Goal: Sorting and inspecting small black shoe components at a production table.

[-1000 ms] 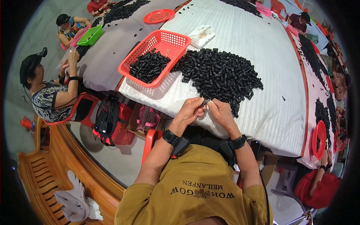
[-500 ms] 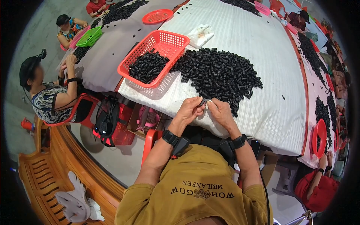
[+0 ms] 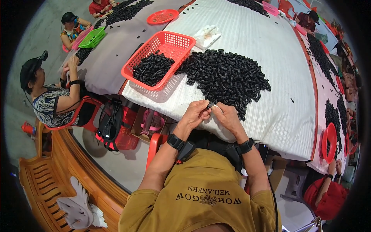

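My left hand (image 3: pixel 196 113) and my right hand (image 3: pixel 228 116) meet at the near edge of the table, fingertips pinched together. Between them is a small black part (image 3: pixel 210 105), mostly covered by the fingers. Just beyond my hands spreads a large heap of short black cylindrical parts (image 3: pixel 228 77) on the white cloth. Left of the heap stands a red plastic basket (image 3: pixel 181 40) with perforated sides, partly filled with the same kind of black parts. Both my wrists carry dark straps with black devices.
A crumpled white packet (image 3: pixel 207 36) lies behind the basket, and a round red tray (image 3: pixel 162 16) farther back. A green basket (image 3: pixel 92 38) sits at the left table. Several people work nearby, one seated at left (image 3: pixel 56 100). A red basin (image 3: pixel 329 142) stands at the right.
My hands stay almost in place; the right thumb and fingers shift slightly over the small black part. The basket and heap look the same.
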`<state>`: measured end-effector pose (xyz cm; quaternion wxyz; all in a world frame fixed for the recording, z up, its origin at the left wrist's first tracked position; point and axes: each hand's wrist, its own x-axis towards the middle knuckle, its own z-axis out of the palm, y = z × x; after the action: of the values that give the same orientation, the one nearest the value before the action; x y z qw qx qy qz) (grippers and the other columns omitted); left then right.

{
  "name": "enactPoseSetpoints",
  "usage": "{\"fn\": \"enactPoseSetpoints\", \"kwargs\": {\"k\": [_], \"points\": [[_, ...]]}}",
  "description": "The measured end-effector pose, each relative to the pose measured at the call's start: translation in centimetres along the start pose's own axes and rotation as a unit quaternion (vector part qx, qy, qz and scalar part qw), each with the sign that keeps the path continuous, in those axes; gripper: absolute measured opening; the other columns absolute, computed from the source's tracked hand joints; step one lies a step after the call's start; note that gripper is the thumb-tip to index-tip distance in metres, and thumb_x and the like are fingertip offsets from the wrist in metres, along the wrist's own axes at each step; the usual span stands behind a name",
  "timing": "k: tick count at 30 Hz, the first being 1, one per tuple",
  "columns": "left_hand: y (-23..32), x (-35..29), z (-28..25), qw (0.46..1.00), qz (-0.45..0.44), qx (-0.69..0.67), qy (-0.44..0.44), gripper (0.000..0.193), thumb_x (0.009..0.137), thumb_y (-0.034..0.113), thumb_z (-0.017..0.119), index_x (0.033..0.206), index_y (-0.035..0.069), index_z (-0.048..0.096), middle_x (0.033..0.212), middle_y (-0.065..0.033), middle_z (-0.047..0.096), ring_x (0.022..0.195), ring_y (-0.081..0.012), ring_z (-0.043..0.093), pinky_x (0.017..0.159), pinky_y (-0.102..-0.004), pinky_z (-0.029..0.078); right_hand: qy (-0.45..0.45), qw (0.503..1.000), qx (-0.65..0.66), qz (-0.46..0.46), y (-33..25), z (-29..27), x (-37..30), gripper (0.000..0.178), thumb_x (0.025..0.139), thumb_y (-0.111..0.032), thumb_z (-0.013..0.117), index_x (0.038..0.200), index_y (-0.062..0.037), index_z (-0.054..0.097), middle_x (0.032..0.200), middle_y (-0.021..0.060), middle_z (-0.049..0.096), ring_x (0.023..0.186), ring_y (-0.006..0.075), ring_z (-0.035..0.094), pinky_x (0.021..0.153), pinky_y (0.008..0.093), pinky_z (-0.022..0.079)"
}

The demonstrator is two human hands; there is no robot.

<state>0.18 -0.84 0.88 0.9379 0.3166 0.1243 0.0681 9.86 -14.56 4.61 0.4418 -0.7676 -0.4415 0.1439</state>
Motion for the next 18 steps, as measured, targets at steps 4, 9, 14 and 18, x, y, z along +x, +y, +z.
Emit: {"fn": "enactPoseSetpoints", "kwargs": {"k": [4, 9, 14, 18], "points": [[-0.2, 0.4, -0.3, 1.000, -0.002, 0.004, -0.011, 0.022, 0.089, 0.021, 0.055, 0.081, 0.001, 0.055, 0.070, -0.0052, 0.058, 0.052, -0.0070, 0.047, 0.047, -0.0222, 0.038, 0.009, 0.999, 0.002, -0.030, 0.7, 0.3, 0.1, 0.031, 0.086, -0.030, 0.054, 0.072, -0.0020, 0.056, 0.057, 0.0173, 0.052, 0.050, 0.0285, 0.052, 0.048, 0.0347, 0.040], [0.1, 0.2, 0.0, 1.000, -0.004, -0.003, -0.005, 0.022, 0.089, 0.021, 0.055, 0.082, 0.001, 0.056, 0.069, -0.0060, 0.058, 0.052, -0.0097, 0.048, 0.047, -0.0220, 0.038, 0.041, 0.998, 0.048, -0.003, 0.9, 0.4, 0.1, 0.030, 0.086, -0.028, 0.054, 0.072, -0.0014, 0.055, 0.057, 0.0174, 0.052, 0.050, 0.0292, 0.051, 0.048, 0.0348, 0.039], [0.0, 0.0, 0.3, 1.000, -0.003, -0.002, -0.005, 0.021, 0.091, 0.019, 0.052, 0.084, 0.000, 0.057, 0.069, -0.0052, 0.057, 0.051, -0.0083, 0.042, 0.048, -0.0206, 0.036, 0.036, 0.999, 0.019, -0.006, 1.1, 0.5, 0.1, 0.031, 0.086, -0.028, 0.054, 0.072, -0.0011, 0.054, 0.058, 0.0180, 0.052, 0.051, 0.0309, 0.052, 0.048, 0.0359, 0.039], [0.1, -0.1, 0.3, 1.000, -0.002, 0.000, -0.006, 0.022, 0.091, 0.020, 0.052, 0.085, -0.001, 0.057, 0.069, -0.0052, 0.057, 0.051, -0.0086, 0.042, 0.049, -0.0212, 0.036, 0.033, 0.999, 0.011, -0.008, 1.1, 0.5, 0.1, 0.032, 0.086, -0.030, 0.053, 0.072, -0.0013, 0.054, 0.058, 0.0183, 0.052, 0.053, 0.0325, 0.054, 0.048, 0.0371, 0.040]]}}
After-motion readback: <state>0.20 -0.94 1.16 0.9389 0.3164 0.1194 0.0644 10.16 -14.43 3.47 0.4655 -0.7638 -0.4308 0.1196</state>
